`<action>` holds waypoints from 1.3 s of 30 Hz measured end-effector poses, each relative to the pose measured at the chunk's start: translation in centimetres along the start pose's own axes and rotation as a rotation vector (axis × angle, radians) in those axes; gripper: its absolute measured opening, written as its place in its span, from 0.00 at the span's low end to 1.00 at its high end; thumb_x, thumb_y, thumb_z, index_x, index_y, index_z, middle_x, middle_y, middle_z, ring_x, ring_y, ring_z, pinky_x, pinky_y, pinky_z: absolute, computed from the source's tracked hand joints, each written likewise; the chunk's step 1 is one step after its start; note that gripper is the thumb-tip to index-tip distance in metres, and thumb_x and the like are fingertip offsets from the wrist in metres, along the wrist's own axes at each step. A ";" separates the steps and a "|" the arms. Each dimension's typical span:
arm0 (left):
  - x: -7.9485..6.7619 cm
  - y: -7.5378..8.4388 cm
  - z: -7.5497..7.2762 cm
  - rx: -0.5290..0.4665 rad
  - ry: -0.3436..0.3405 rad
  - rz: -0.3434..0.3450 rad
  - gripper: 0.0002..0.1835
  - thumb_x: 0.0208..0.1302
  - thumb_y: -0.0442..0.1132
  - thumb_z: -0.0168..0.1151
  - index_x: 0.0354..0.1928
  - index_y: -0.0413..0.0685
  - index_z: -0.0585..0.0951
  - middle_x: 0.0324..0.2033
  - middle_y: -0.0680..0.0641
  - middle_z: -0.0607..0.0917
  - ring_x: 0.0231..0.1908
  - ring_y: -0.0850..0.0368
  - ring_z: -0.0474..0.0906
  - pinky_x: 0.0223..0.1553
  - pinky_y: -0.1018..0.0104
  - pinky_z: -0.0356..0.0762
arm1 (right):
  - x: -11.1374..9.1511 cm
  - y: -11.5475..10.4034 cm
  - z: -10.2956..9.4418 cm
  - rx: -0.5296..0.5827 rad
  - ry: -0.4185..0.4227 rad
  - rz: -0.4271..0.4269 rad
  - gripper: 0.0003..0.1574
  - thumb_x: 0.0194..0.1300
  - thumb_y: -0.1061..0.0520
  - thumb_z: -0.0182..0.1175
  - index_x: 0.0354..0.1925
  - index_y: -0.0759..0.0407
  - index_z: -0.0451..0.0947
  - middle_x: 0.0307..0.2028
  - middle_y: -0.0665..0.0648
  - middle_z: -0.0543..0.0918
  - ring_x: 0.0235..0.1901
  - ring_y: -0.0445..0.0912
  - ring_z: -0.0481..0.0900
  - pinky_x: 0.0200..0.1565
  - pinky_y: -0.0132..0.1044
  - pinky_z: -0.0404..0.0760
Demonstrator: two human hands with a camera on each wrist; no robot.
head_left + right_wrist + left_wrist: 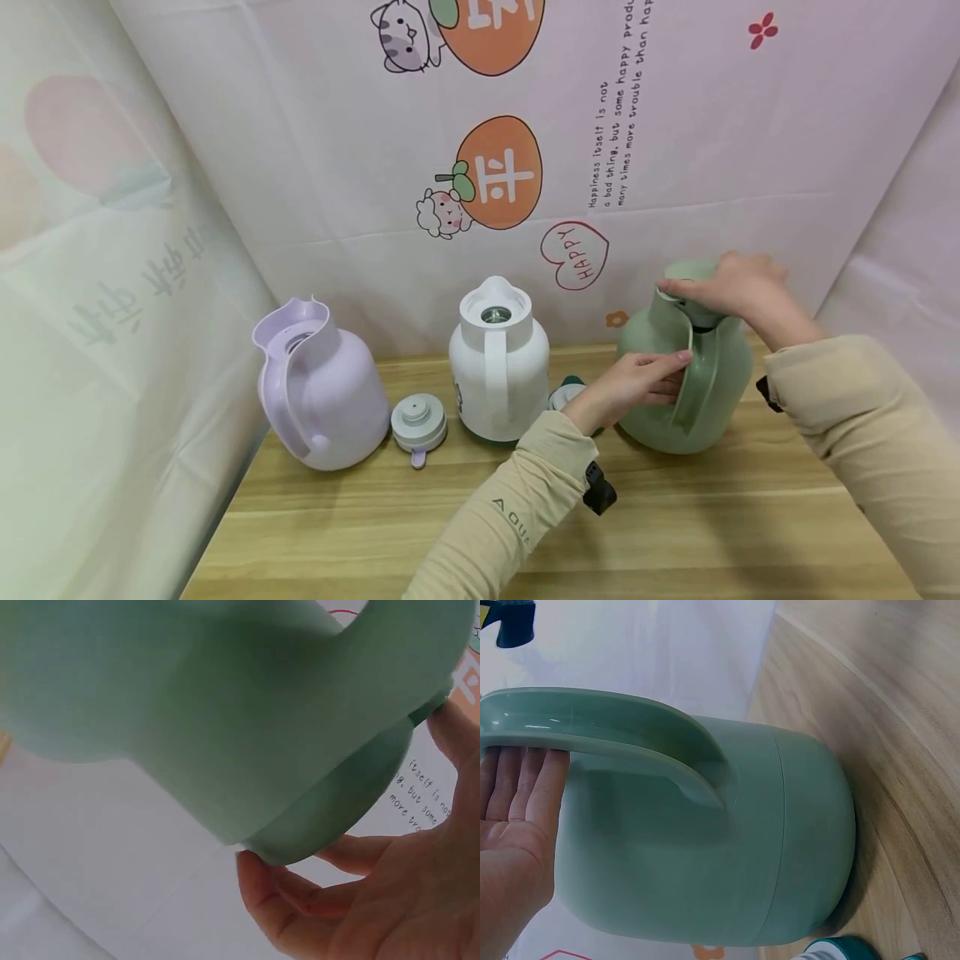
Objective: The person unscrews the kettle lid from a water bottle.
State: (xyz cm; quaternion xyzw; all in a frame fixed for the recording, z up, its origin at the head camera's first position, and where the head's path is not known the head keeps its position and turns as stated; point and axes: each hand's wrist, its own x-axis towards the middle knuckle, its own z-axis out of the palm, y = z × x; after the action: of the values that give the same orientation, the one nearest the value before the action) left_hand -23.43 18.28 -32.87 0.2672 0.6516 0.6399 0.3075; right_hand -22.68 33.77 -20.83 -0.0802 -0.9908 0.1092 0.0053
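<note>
A green vacuum jug [723, 379] stands at the right of the table. My left hand [633, 383] grips its handle [684, 392], fingers passing through the loop and thumb on the outside. In the left wrist view the handle [637, 724] arches over the straight fingers of that hand [517, 825]. Up at the jug's mouth, my right hand [746, 287] holds the green lid [693, 271]. The right wrist view shows fingertips of this hand [360, 900] round the edge of the lid [334, 806], which sits at the mouth.
A white jug [498, 375] stands mid-table with its top uncovered. At the left is a lilac jug [337, 400], also uncovered. Between them lies a grey stopper [418, 423] with a lilac tab. Another stopper [567, 392] with a dark green tab is partly behind my left hand. A printed cloth [337, 208] hangs behind.
</note>
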 end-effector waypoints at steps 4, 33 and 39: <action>0.1 0.0 0.0 -0.005 -0.005 -0.002 0.26 0.74 0.50 0.46 0.64 0.39 0.71 0.57 0.39 0.79 0.55 0.51 0.79 0.50 0.71 0.79 | 0.1 -0.1 -0.5 0.038 -0.080 -0.035 0.58 0.63 0.32 0.49 0.60 0.87 0.55 0.55 0.88 0.62 0.54 0.80 0.60 0.55 0.71 0.62; 0.1 -0.2 0.0 -0.018 0.005 -0.011 0.25 0.74 0.50 0.46 0.63 0.40 0.72 0.57 0.39 0.79 0.56 0.51 0.79 0.52 0.69 0.79 | -0.1 0.0 0.5 0.205 -0.026 -0.009 0.56 0.62 0.36 0.55 0.69 0.74 0.47 0.58 0.91 0.52 0.54 0.82 0.52 0.47 0.67 0.66; 0.1 -0.2 0.1 -0.025 -0.007 -0.002 0.25 0.74 0.49 0.46 0.63 0.39 0.72 0.58 0.38 0.79 0.56 0.51 0.79 0.51 0.69 0.80 | 0.1 0.5 0.4 0.230 -0.009 0.002 0.56 0.63 0.35 0.53 0.70 0.72 0.47 0.60 0.90 0.50 0.57 0.82 0.51 0.49 0.69 0.65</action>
State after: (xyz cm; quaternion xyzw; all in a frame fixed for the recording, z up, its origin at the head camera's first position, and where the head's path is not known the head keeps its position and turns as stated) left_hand -23.45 18.39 -33.08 0.2649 0.6427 0.6468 0.3137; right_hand -22.71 34.20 -21.29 -0.0798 -0.9716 0.2225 0.0099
